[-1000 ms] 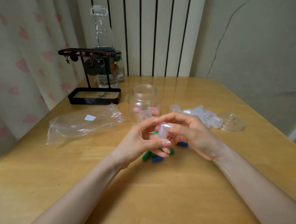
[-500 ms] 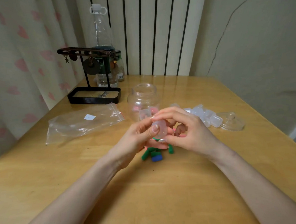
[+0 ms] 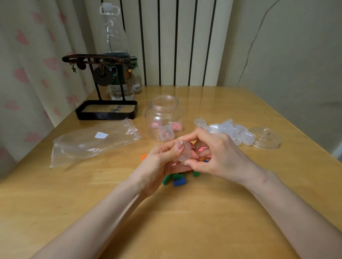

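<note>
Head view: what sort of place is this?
Probably a room in a home: a wooden table stands in a corner beside a heart-print curtain, with a jewellery stand on it, while left hand and right hand hold a small clear box.

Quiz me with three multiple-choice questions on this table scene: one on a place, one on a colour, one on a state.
1. Where is the lid of the clear jar?
A. on the jar
B. on the table, right of the small clear cases
C. on the floor

2. What colour is the small block nearest the person?
A. blue
B. yellow
C. white

3. What is the state of the translucent case?
A. lying free
B. pinched between left hand and right hand
C. dropped in the jar

Answers: 1 B, it rests on the wood beside the pile; 2 A, blue shows below the hands; 3 B, fingers of both hands close on it.
</note>
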{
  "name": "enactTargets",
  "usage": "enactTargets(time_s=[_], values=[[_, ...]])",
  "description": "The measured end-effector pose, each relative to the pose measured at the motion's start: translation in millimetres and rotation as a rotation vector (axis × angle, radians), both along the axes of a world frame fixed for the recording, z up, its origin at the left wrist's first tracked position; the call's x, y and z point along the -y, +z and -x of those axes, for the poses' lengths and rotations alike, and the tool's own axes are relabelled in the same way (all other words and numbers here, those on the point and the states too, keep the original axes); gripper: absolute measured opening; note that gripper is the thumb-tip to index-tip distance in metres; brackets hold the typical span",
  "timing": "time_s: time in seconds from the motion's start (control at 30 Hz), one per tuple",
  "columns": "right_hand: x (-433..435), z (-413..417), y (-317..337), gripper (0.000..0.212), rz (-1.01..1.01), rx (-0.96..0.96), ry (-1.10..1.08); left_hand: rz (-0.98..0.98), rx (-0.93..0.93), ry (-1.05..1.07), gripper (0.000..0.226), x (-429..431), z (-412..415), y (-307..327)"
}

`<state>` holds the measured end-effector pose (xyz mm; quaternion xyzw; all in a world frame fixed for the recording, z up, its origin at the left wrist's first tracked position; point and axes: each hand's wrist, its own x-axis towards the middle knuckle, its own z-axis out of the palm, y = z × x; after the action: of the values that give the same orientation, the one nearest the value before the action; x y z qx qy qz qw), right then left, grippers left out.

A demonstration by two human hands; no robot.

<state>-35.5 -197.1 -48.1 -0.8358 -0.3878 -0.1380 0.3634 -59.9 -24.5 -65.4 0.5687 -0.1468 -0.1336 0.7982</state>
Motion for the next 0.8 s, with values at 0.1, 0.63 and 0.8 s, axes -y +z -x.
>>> enactTargets(time_s=[0.1,0.63,0.8], values=[[-0.8,0.9,1.2,0.042,-0.049,-0.052,0.024,-0.021,0.054,0.049,0.04,2.1,-0.1,-1.0],[0.1,-2.1,1.4,0.04,-0.062,-0.25,0.138,-0.162,0.046,0.014,0.047,2.5,0.4,-4.0],[-4.2,-2.7,-2.4,0.04,-0.077,-0.211,0.134,-0.128,-0.001,-0.022,0.041,0.5,0.8,-0.6]])
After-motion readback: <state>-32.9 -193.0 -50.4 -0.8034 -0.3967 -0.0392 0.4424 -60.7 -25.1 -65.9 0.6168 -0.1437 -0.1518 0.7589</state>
